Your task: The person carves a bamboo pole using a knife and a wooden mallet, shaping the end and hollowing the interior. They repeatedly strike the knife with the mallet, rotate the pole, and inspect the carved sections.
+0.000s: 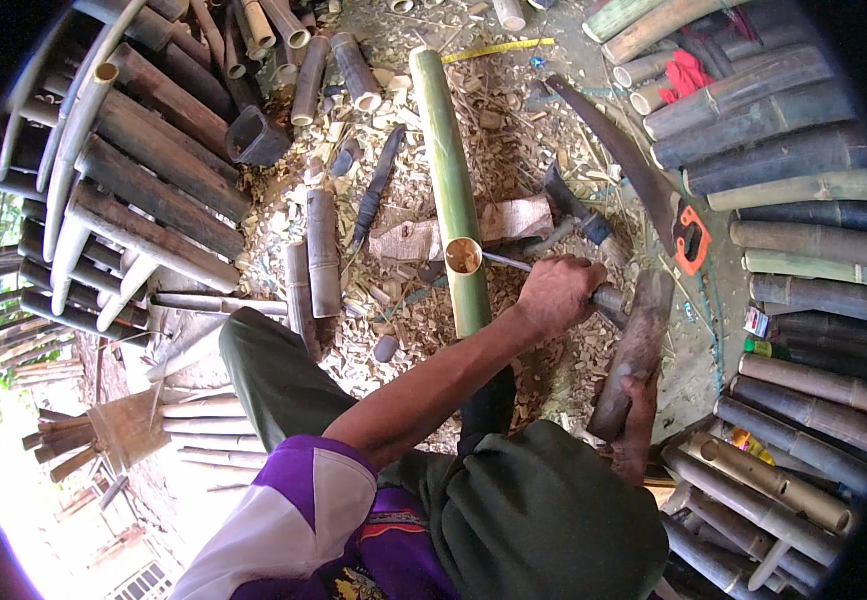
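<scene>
A long green bamboo pole [445, 150] lies in front of me, pointing away, with a round cut opening [463, 256] in its upper side near my end. My left hand [557, 294] is closed around a chisel [506, 262]; the metal blade points left and its tip meets the right rim of that opening. The chisel's handle sticks out on the right of the fist. My right hand [637, 412] grips the lower part of a thick wooden club [629, 350], whose upper end stands close to the handle, seemingly apart from it. My right forearm is mostly hidden behind my knee.
A pale wood block [408, 241] lies under the pole amid shavings. Around it are a dark-handled knife [378, 190], a saw with an orange handle [691, 240], and a yellow measuring tape [498, 49]. Bamboo pieces [793, 110] line the right; a stacked bamboo rack [168, 150] stands left.
</scene>
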The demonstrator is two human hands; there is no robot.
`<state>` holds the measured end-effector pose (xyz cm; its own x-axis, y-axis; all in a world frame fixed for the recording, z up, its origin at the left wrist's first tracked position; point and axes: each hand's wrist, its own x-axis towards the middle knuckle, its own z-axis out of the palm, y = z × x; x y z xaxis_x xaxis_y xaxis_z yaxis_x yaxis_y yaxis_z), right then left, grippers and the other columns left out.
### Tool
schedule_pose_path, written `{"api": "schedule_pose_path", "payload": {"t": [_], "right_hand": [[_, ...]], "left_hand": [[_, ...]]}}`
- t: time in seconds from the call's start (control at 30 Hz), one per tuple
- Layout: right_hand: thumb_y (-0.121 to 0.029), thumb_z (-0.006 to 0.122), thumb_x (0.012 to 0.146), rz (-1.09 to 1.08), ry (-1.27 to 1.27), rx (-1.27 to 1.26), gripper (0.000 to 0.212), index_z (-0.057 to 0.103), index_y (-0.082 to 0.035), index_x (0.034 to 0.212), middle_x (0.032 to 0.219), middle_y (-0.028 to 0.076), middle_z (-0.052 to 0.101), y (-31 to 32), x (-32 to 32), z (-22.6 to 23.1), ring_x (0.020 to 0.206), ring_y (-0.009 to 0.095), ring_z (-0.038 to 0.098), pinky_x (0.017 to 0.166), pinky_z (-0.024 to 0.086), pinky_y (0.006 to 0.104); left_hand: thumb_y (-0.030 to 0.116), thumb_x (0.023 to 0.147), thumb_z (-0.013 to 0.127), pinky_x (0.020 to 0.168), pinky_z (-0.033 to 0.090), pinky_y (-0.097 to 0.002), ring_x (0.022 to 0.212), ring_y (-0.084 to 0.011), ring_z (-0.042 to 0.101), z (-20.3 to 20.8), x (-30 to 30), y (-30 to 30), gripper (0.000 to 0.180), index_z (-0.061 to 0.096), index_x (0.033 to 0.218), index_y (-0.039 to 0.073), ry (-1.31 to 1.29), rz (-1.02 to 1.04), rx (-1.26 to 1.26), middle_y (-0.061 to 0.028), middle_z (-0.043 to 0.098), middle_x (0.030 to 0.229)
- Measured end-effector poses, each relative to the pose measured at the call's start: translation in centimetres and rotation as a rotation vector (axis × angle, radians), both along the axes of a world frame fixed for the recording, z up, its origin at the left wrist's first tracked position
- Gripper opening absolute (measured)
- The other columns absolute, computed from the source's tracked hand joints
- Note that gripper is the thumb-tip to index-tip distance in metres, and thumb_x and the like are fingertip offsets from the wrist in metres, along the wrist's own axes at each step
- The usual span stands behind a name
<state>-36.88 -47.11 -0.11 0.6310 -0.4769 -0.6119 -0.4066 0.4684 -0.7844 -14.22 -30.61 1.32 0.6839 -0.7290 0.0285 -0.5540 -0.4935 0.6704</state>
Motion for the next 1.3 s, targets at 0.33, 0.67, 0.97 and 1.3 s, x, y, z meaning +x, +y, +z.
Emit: {"api": "schedule_pose_path", "payload": {"t": [0.33,0.67,0.97,1.3], "right_hand": [[-0.018,0.077,0.077,0.018,-0.091,0.014,0.105,0.016,-0.015,0.163,0.114,0.018,0.056,1.9,4.5,6.3,0.072,0.028,0.066,0.057,0.058,0.0396],[-0.018,0.071,0.085,-0.033,-0.312,-0.537,0.096,0.015,-0.014,0.163,0.115,0.019,0.059,1.5,6.9,10.8,0.083,0.027,0.060,0.068,0.051,0.0377],[-0.001,0.071,0.081,0.504,-0.369,-0.558,0.099,0.013,0.002,0.161,0.155,0.025,0.038,6.3,14.1,15.7,0.140,0.030,0.044,0.116,0.036,0.0437],[-0.007,0.072,0.081,0.728,-0.314,-0.755,0.098,0.016,0.001,0.161,0.158,0.030,0.035,8.5,13.0,13.7,0.147,0.043,0.038,0.121,0.030,0.0475]], "left_hand": [[0.026,0.081,0.074,0.071,0.054,-0.0508,0.083,-0.0366,0.072,-0.4,0.2,1.2,0.022,0.067,0.098,0.014,0.102,0.109,0.157,-0.0131,0.073,0.086],[0.035,0.083,0.077,0.074,0.059,-0.0458,0.079,-0.0325,0.075,-0.3,3.5,2.3,0.022,0.077,0.095,0.016,0.152,0.136,0.131,-0.0153,0.075,0.084],[0.018,0.076,0.079,0.073,0.058,-0.0449,0.077,-0.0355,0.073,0.6,3.0,6.4,0.026,0.076,0.101,0.008,0.153,0.178,-0.071,-0.0172,0.074,0.081],[0.020,0.073,0.080,0.082,0.058,-0.0449,0.090,-0.0377,0.073,2.4,2.6,7.6,0.039,0.076,0.110,0.010,0.252,0.103,-0.177,-0.0182,0.075,0.096]]}}
